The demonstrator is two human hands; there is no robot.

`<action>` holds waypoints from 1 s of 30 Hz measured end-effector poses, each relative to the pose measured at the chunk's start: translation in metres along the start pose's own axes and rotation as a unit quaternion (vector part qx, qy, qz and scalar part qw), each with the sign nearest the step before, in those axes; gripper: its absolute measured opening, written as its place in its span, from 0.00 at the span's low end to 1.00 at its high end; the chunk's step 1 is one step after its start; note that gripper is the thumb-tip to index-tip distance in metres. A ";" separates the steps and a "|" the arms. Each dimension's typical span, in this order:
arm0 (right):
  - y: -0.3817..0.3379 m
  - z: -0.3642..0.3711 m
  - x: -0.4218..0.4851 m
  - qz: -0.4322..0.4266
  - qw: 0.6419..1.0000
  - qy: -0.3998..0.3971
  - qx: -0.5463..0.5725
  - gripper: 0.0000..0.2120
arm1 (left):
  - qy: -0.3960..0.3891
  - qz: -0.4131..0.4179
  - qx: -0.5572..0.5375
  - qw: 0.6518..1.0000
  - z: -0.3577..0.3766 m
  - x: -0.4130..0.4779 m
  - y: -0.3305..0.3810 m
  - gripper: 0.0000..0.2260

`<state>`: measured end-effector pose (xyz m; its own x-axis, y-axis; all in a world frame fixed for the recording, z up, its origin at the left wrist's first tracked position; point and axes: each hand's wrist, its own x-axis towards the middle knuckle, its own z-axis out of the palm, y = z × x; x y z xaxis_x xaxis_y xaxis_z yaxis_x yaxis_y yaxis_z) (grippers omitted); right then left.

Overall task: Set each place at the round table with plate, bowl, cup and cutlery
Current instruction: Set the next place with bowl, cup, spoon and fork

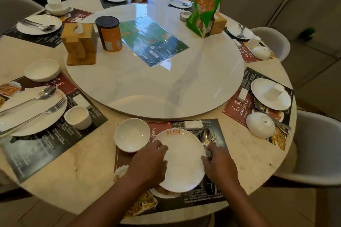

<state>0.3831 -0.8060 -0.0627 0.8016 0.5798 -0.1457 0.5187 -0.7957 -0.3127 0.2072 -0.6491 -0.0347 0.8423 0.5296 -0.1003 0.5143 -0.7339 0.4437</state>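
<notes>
A white plate [181, 160] lies on the printed placemat [217, 199] at the near edge of the round table. My left hand [152, 160] rests on the plate's left rim. My right hand [218, 162] is at the plate's right rim, fingers closed around a spoon and fork [208, 137] that lie beside the plate. A white bowl [132, 134] stands upright just left of the plate. No cup is visible at this place.
A marble turntable [153, 83] holds two tissue boxes, an orange can [108, 33], a menu and a green bag [204, 7]. The left place has plate, cutlery, bowl, cup [78, 117]. The right place has an upturned bowl [260, 124] and cup. Chairs ring the table.
</notes>
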 end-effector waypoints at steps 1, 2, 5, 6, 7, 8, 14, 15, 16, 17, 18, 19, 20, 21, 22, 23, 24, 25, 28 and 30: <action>0.003 0.001 0.000 -0.004 1.000 -0.005 0.005 0.14 | -0.018 -0.007 0.029 0.999 0.009 -0.002 0.007 0.24; 0.005 0.003 0.000 -0.007 1.000 -0.010 0.018 0.14 | -0.035 -0.016 0.057 0.998 0.018 -0.005 0.012 0.24; 0.008 0.006 0.000 -0.014 0.998 -0.030 0.058 0.12 | -0.071 -0.041 0.112 0.990 0.036 -0.012 0.020 0.26; 0.009 0.007 0.001 -0.015 0.997 -0.034 0.070 0.12 | -0.077 -0.047 0.120 0.989 0.041 -0.016 0.021 0.26; 0.009 0.007 0.001 -0.015 0.996 -0.039 0.078 0.12 | -0.079 -0.053 0.123 0.988 0.044 -0.019 0.021 0.27; 0.010 0.008 0.002 -0.015 0.995 -0.043 0.087 0.12 | -0.080 -0.059 0.123 0.987 0.047 -0.023 0.021 0.27; 0.017 0.006 0.001 -0.038 0.993 -0.058 0.099 0.13 | -0.089 -0.078 0.122 0.985 0.051 -0.031 0.022 0.29; 0.019 0.006 0.000 -0.045 0.993 -0.058 0.096 0.13 | -0.089 -0.080 0.120 0.985 0.052 -0.033 0.022 0.29; 0.020 0.006 0.000 -0.053 0.993 -0.056 0.093 0.13 | -0.088 -0.082 0.118 0.986 0.053 -0.034 0.022 0.29; 0.020 0.006 -0.001 -0.057 0.993 -0.055 0.092 0.13 | -0.087 -0.083 0.116 0.986 0.054 -0.035 0.022 0.29; 0.020 0.005 -0.001 -0.059 0.992 -0.057 0.095 0.13 | -0.087 -0.084 0.115 0.986 0.054 -0.037 0.022 0.29; 0.020 0.004 -0.001 -0.061 0.992 -0.059 0.098 0.13 | -0.088 -0.085 0.115 0.986 0.054 -0.038 0.022 0.29; 0.021 0.004 -0.002 -0.063 0.991 -0.061 0.100 0.13 | -0.087 -0.085 0.115 0.986 0.055 -0.039 0.022 0.29; 0.021 0.003 -0.001 -0.066 0.991 -0.064 0.102 0.12 | -0.086 -0.085 0.114 0.986 0.054 -0.040 0.022 0.29; 0.022 0.001 -0.001 -0.069 0.990 -0.064 0.102 0.10 | -0.086 -0.084 0.113 0.986 0.054 -0.040 0.022 0.29; 0.024 0.000 -0.001 -0.067 0.991 -0.061 0.100 0.08 | -0.087 -0.085 0.112 0.986 0.054 -0.040 0.023 0.29; 0.027 -0.002 0.000 -0.059 0.992 -0.056 0.099 0.06 | -0.090 -0.086 0.112 0.986 0.054 -0.039 0.023 0.29; 0.031 -0.004 0.002 -0.047 0.992 -0.051 0.101 0.05 | -0.093 -0.087 0.111 0.986 0.054 -0.039 0.023 0.29; 0.043 -0.008 0.009 -0.006 0.994 -0.051 0.100 0.03 | -0.091 -0.089 0.109 0.986 0.053 -0.037 0.026 0.27; 0.045 -0.011 0.014 0.013 0.993 -0.063 0.099 0.03 | -0.085 -0.090 0.103 0.987 0.053 -0.034 0.029 0.26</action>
<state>0.4211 -0.8355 -0.0687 0.7632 0.5875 -0.2689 0.4200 -0.7673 -0.4845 0.2019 -0.7109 -0.0658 0.7404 0.5931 -0.3162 0.6650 -0.7147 0.2167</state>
